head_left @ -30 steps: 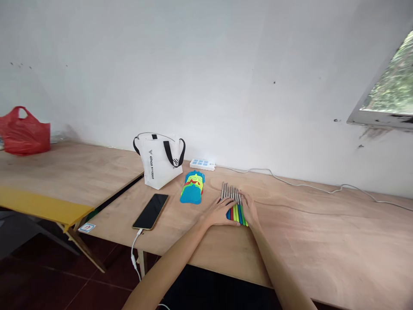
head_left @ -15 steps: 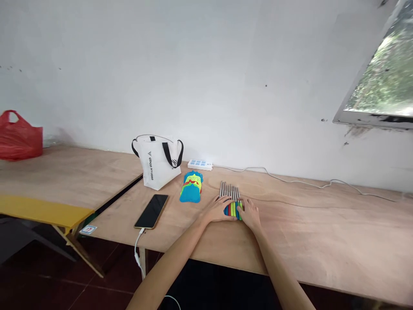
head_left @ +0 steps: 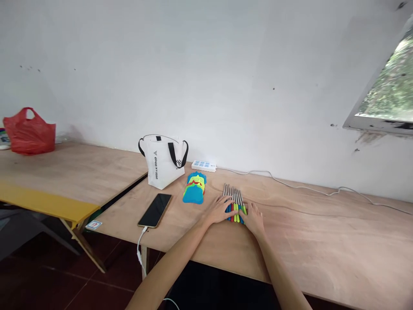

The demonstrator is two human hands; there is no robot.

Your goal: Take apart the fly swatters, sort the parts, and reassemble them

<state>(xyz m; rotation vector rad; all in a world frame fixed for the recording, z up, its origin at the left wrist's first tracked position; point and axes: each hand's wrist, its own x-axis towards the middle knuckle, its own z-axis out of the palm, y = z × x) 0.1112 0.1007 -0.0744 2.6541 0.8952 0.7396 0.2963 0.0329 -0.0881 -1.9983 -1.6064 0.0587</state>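
Observation:
Several slim metal tools with blue, red and yellow-green handles [head_left: 237,207] lie side by side on the wooden table, their narrow grey shafts [head_left: 232,190] pointing toward the wall. What kind of tools they are is too small to tell. My left hand [head_left: 220,209] rests against the row's left side, fingers stretched over the shafts and thumb apart across the handles. From the right, my right hand [head_left: 253,218] touches the outermost handles, its thumb and fingers apart. Left of the hands lies an overlapping stack of flat blue, yellow and red scalloped pieces [head_left: 194,193].
A phone [head_left: 155,210] with a white cable lies near the table's [head_left: 322,241] front edge. Behind it stands a white bag [head_left: 163,165] with black handles. A power strip [head_left: 204,165] sits by the wall, its cord running right. A red plastic bag [head_left: 30,133] rests far left.
The view has shifted slightly, so everything appears a little further right. Both hands stay at the row of tools, with the right thumb slightly lower on the handles.

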